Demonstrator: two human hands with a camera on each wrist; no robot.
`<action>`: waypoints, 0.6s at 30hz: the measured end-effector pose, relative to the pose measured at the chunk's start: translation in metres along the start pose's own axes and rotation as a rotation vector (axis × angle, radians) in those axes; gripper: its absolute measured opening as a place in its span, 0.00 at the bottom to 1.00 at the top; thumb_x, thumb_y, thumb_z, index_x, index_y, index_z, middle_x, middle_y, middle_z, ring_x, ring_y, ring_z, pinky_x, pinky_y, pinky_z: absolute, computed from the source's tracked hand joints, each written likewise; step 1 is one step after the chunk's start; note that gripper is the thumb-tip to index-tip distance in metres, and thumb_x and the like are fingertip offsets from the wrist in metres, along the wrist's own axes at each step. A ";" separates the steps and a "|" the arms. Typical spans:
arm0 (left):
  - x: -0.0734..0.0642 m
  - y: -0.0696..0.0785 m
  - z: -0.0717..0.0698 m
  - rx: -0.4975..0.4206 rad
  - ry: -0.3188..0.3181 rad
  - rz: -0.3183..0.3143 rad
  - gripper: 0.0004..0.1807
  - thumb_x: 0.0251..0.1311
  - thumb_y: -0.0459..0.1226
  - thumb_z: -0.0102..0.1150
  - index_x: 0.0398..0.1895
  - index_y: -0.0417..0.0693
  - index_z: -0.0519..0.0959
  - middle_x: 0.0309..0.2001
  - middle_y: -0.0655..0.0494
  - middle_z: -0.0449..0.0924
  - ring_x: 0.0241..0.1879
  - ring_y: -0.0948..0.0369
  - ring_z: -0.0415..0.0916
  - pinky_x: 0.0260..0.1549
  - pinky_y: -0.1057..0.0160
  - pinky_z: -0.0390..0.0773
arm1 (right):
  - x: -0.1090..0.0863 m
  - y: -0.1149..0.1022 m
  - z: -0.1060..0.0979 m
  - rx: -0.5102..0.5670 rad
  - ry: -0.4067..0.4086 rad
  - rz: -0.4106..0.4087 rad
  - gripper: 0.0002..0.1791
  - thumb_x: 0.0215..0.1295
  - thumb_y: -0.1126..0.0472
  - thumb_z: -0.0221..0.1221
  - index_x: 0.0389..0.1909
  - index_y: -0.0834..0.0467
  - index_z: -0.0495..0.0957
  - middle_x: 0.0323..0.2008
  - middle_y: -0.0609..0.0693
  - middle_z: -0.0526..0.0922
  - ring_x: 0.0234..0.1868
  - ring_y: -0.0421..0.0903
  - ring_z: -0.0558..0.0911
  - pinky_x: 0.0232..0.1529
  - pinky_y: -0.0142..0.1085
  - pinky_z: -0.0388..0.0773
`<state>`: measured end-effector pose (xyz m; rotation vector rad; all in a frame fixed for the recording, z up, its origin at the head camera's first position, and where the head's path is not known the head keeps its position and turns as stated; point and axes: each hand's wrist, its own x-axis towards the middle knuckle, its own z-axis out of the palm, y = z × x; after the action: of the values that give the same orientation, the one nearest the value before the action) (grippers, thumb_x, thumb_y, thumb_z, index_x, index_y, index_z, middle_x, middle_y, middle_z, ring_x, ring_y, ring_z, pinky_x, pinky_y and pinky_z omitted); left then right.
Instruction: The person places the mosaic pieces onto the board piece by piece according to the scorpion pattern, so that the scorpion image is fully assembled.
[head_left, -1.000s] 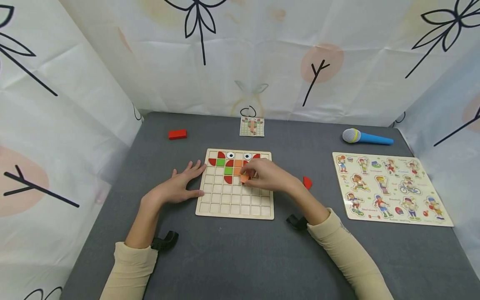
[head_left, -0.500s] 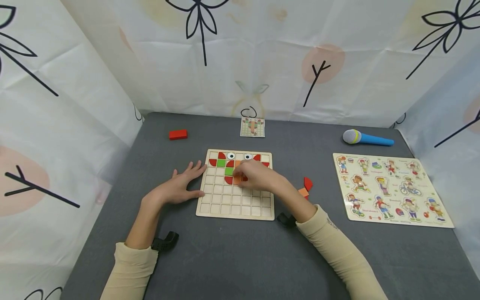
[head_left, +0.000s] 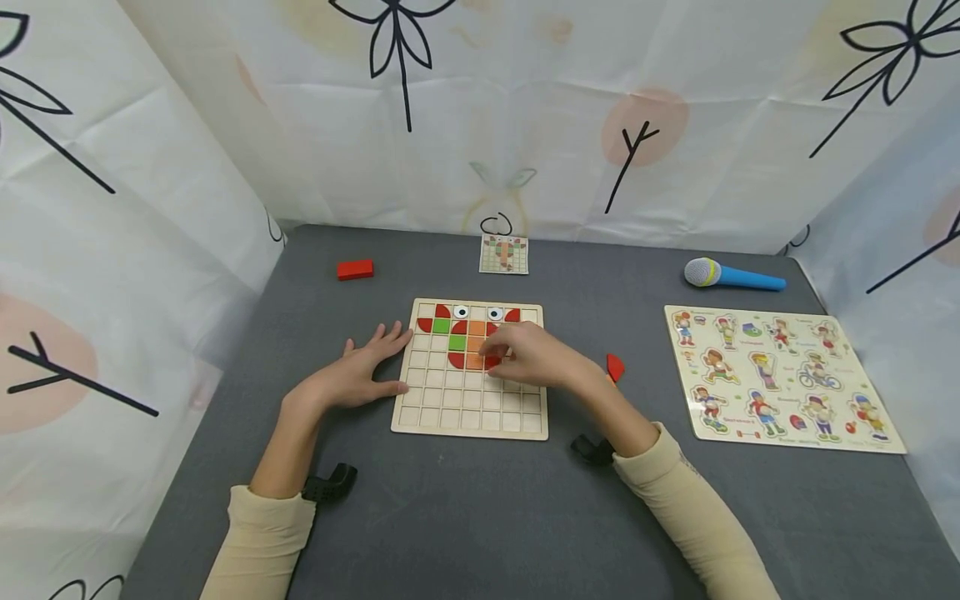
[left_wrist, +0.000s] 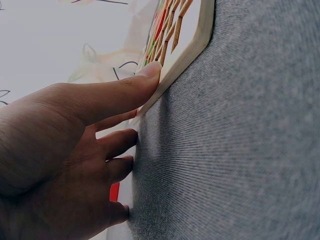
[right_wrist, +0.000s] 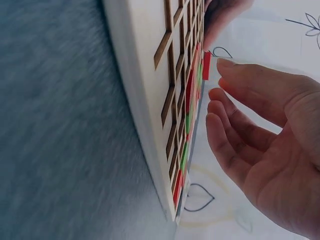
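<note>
A pale wooden grid board (head_left: 470, 408) lies on the table with red, green and orange pieces in its upper cells. My left hand (head_left: 352, 369) rests at the board's left edge; in the left wrist view its thumb (left_wrist: 147, 72) touches the rim and the fingers are spread. Over the board's right half hovers my right hand (head_left: 536, 354), nothing between its fingertips in the right wrist view. Just left of those fingertips an orange square (head_left: 474, 361) sits in a cell beside a red quarter-circle piece (head_left: 456, 360). The right hand hides some cells.
A small pattern card (head_left: 504, 254) lies behind the board. A red block (head_left: 355, 269) is at the back left. Right of the board are a red piece (head_left: 615, 367), a toy microphone (head_left: 735, 274) and a picture puzzle board (head_left: 787, 375). Fabric walls surround the table.
The right hand first held an orange square, pressed it into a cell left of it, then let go and drew slightly right. The left hand has stayed in place.
</note>
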<state>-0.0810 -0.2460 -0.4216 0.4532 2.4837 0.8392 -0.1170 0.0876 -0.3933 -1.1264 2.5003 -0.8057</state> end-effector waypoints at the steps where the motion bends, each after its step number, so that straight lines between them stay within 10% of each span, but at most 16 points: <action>1: 0.000 0.000 0.000 -0.001 0.000 0.001 0.52 0.73 0.46 0.70 0.91 0.50 0.48 0.90 0.39 0.38 0.89 0.36 0.30 0.79 0.19 0.28 | -0.004 0.001 -0.001 0.015 0.002 0.004 0.12 0.68 0.66 0.70 0.51 0.63 0.90 0.48 0.57 0.93 0.47 0.52 0.89 0.51 0.44 0.88; 18: 0.000 0.000 0.001 -0.003 -0.005 -0.011 0.52 0.73 0.46 0.69 0.91 0.50 0.47 0.90 0.39 0.37 0.90 0.36 0.29 0.79 0.20 0.27 | -0.085 0.026 -0.020 -0.001 0.114 0.115 0.15 0.67 0.64 0.74 0.53 0.62 0.89 0.46 0.54 0.92 0.46 0.49 0.89 0.47 0.48 0.89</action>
<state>-0.0804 -0.2456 -0.4223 0.4403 2.4784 0.8361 -0.0860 0.1739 -0.3902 -0.9521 2.6308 -0.8588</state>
